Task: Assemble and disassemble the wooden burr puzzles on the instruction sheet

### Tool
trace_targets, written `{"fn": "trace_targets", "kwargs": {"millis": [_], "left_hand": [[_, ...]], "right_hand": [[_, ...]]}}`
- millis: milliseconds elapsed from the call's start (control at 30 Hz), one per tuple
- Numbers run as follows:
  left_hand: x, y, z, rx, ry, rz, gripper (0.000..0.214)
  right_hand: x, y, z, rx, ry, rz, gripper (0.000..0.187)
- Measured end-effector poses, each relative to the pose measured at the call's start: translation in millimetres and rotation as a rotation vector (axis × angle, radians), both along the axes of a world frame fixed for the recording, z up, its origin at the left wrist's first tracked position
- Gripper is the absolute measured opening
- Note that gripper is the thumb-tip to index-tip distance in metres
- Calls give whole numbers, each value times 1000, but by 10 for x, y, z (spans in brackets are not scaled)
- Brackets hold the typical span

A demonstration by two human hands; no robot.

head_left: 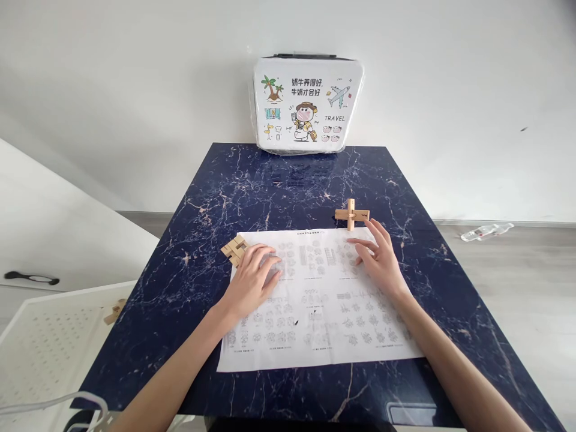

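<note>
A white instruction sheet (324, 327) with small printed diagrams lies spread on the dark blue marbled table (288, 198). My left hand (254, 279) rests over its upper left part, fingers stretched out. Just beyond those fingers, an interlocking wooden block puzzle (234, 249) sits at the sheet's top left corner, partly hidden by the hand. On the upper right of the sheet is my right hand (380, 261), its fingers apart and slightly bent. A cross-shaped wooden puzzle (351, 215) stands at the sheet's top edge, close to my right fingertips; whether they touch cannot be made out.
A white case (310, 105) with cartoon prints leans against the wall at the table's far edge. To the left are a white perforated basket (49, 354) with a wooden piece (115, 312) and a white cable (58, 403). Clear plastic packaging (486, 232) lies on the floor at right.
</note>
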State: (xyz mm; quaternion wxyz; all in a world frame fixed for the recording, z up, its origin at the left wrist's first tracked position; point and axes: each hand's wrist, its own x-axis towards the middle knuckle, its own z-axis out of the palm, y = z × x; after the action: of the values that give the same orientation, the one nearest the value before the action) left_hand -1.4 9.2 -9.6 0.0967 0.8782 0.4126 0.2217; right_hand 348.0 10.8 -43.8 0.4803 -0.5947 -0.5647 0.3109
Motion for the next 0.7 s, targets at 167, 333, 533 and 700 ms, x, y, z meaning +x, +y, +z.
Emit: {"fn": "trace_targets", "kwargs": {"millis": [167, 333, 533, 700], "left_hand": [[0, 2, -3, 11, -9, -5, 19], [3, 1, -3, 4, -23, -9, 20], [-3, -1, -1, -4, -22, -13, 20], [-2, -9, 14, 1, -13, -25, 19]], "right_hand": [[44, 3, 59, 6, 46, 93, 64], [124, 11, 126, -64, 190, 165, 59], [134, 32, 128, -37, 175, 182, 50], [11, -8, 156, 119, -14, 219, 54]]}}
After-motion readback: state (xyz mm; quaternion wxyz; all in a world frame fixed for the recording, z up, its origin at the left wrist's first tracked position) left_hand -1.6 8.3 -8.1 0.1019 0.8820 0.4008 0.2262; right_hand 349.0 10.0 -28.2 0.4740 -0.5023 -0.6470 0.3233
